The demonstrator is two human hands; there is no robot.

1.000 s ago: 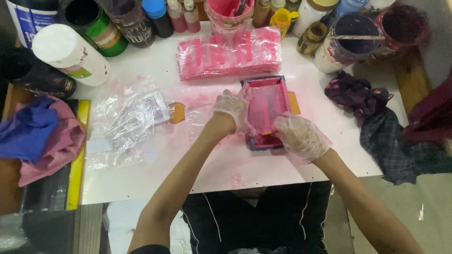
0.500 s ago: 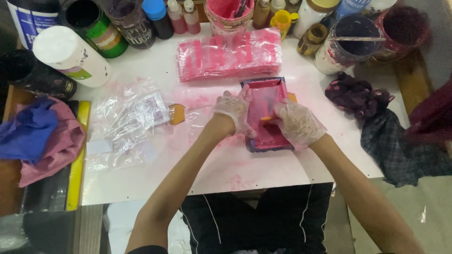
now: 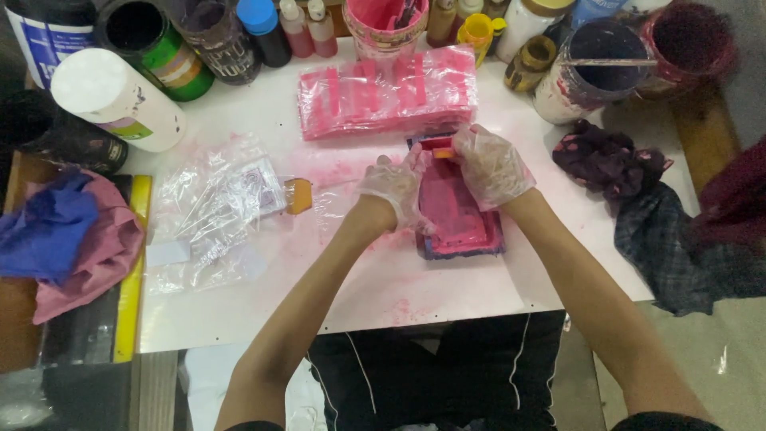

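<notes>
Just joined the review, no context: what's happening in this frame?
A person in thin clear gloves works over a small rectangular frame coated in pink ink, on a white table smeared with pink. The left hand steadies the frame's left edge. The right hand is at its far end, holding a small orange scraper against the ink. A stack of pink-printed plastic bags lies just beyond, loose clear bags to the left, ink jars along the back edge and dark rags to the right.

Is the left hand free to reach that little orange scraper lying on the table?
Probably yes: the left hand rests on the pink tray's left edge, and the scraper lies just to its left with only stained table between.
</notes>
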